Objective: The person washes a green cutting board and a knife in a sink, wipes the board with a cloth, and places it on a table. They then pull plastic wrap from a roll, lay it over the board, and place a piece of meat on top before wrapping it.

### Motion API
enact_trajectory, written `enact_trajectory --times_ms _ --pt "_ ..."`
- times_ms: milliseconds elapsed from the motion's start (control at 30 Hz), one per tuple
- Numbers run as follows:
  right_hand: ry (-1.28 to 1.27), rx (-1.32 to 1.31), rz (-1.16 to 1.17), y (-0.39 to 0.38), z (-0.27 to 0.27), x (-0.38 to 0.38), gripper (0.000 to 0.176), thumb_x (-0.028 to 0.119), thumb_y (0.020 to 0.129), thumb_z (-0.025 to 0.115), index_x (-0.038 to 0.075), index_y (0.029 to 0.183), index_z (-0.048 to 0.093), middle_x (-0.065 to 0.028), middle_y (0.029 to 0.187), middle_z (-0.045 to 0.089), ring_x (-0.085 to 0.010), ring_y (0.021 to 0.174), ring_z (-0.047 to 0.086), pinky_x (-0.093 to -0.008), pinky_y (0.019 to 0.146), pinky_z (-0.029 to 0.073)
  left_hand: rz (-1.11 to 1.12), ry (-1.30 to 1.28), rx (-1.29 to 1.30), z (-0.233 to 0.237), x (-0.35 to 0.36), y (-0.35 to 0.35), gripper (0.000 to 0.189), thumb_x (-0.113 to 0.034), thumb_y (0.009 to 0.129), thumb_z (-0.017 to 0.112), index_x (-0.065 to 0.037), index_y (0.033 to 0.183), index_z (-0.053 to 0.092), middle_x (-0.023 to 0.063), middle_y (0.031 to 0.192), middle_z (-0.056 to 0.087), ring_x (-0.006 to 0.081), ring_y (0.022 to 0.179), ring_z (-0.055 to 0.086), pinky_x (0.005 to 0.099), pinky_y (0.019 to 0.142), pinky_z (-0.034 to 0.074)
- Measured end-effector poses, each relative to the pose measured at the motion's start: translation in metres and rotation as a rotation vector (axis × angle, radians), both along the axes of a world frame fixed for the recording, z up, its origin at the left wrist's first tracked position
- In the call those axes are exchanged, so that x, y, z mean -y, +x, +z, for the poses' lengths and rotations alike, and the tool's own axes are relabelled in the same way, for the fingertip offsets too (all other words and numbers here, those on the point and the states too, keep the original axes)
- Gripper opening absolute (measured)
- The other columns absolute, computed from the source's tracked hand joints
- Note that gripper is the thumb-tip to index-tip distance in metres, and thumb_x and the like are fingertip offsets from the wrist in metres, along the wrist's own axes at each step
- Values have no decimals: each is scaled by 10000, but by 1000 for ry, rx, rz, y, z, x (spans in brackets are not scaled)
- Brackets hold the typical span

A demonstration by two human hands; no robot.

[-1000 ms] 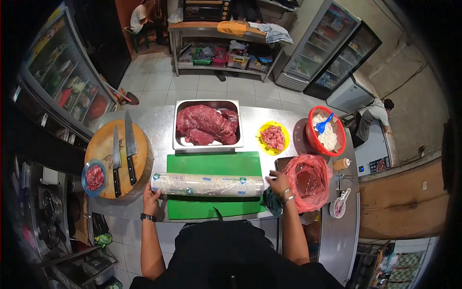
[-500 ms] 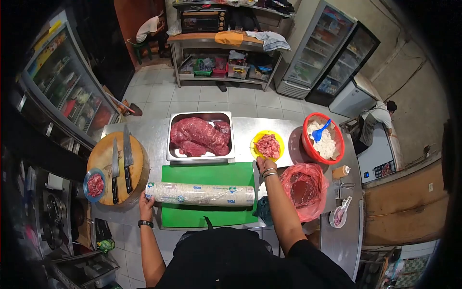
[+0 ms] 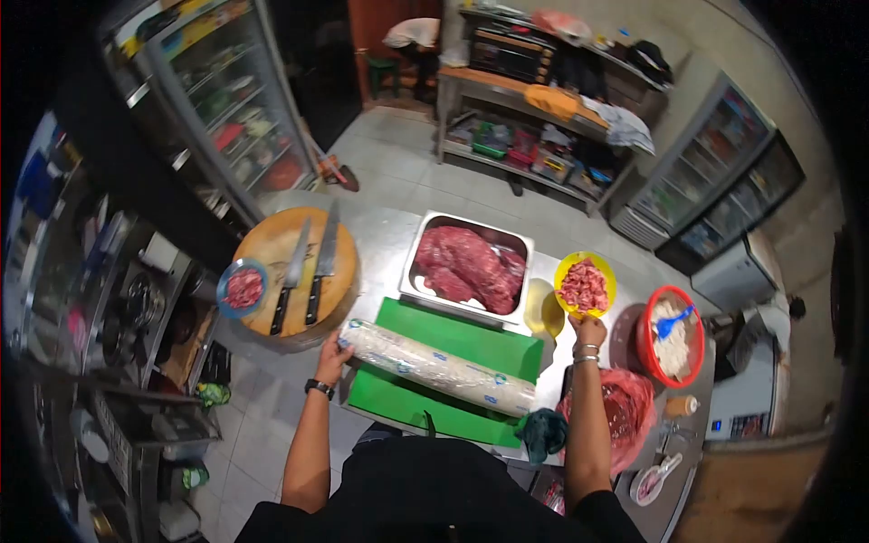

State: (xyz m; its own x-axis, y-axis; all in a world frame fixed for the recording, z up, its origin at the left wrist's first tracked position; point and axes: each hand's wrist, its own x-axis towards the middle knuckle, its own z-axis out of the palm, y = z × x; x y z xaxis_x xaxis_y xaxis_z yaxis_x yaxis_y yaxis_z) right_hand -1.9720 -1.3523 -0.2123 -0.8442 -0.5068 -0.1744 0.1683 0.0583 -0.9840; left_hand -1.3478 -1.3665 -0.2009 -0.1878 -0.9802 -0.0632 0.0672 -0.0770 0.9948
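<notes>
Cut meat (image 3: pixel 584 290) already sits in the yellow bowl (image 3: pixel 561 270), its rim pinched by the right hand (image 3: pixel 589 333), while large meat (image 3: pixel 471 267) looks uncut and the left hand (image 3: pixel 332 359), partly curled, holds the wrapped roll (image 3: pixel 434 366) over the green board (image 3: pixel 385 395).

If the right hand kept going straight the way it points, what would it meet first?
The yellow bowl of cut meat, which the right hand touches; depth beyond it is unclear.
</notes>
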Motion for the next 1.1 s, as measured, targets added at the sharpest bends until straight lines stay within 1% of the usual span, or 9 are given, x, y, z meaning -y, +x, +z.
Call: enact_trajectory --times_ms 233,300,600,667,767,833,900,1000,1100 --pt "119 44 570 165 105 112 180 -19 874 507 -103 1025 556 -143 934 642 -255 811 680 -387 785 616 -9 80 -53 0 -1 0 521 -110 915 632 11 1372 413 92 1194 583 161 1060 556 300 925 450" --pt "-130 523 581 259 148 140 241 -38 856 492 -97 1085 544 -151 1080 613 -237 850 689 -340 699 630 1 22 12 -23 0 3 541 -128 915 639 22 1375 397 94 1176 580 159 1017 562 300 890 465" --pt "194 568 419 438 62 295 307 -38 876 532 -108 1176 529 -138 1084 612 -270 886 667 -329 713 621 -3 -18 196 -14 -6 8 533 -228 906 667 9 1328 445 153 1111 612 218 964 598 333 859 481" --pt "937 -1024 1177 440 40 311 359 224 886 672 -86 1061 628 -102 953 674 -204 855 673 -311 711 571 -2 -57 234 -11 -5 11 533 -235 904 669 7 1325 450 170 1135 610 242 1009 597 343 885 472" --pt "743 -1125 1136 428 -49 324 522 452 837 711 -56 954 682 -77 856 704 -157 815 682 -314 700 534 -43 -22 249 -20 -8 13 545 -252 900 669 17 1321 451 214 1190 600 298 1118 581 364 948 447" --pt "703 -1273 1371 422 40 287 337 154 889 675 -94 1106 605 -117 878 672 -240 741 680 -332 610 549 -28 33 129 -31 -7 13 526 -220 905 664 22 1319 448 190 1176 607 259 1100 586 349 936 453" --pt "222 -28 818 403 63 250 359 183 895 660 -53 1160 611 -140 877 687 -260 732 682 -368 628 547 -57 35 -7 -1 -5 9 452 -114 912 642 13 1304 455 106 1145 605 161 1079 563 306 931 446" --pt "242 -978 479 300 123 204 336 180 842 624 -2 1122 653 -213 909 692 -377 846 672 -423 774 529 -77 87 -80 6 -6 9 399 -73 910 625 8 1270 472 78 1130 599 144 1058 557 300 934 443" --pt "509 -909 101 189 110 166 353 212 850 640 -38 1098 649 -266 1035 656 -436 971 629 -485 860 499 -79 70 -103 13 -2 5 376 -68 916 611 -6 1262 479 64 1116 599 143 1034 563 298 919 450"
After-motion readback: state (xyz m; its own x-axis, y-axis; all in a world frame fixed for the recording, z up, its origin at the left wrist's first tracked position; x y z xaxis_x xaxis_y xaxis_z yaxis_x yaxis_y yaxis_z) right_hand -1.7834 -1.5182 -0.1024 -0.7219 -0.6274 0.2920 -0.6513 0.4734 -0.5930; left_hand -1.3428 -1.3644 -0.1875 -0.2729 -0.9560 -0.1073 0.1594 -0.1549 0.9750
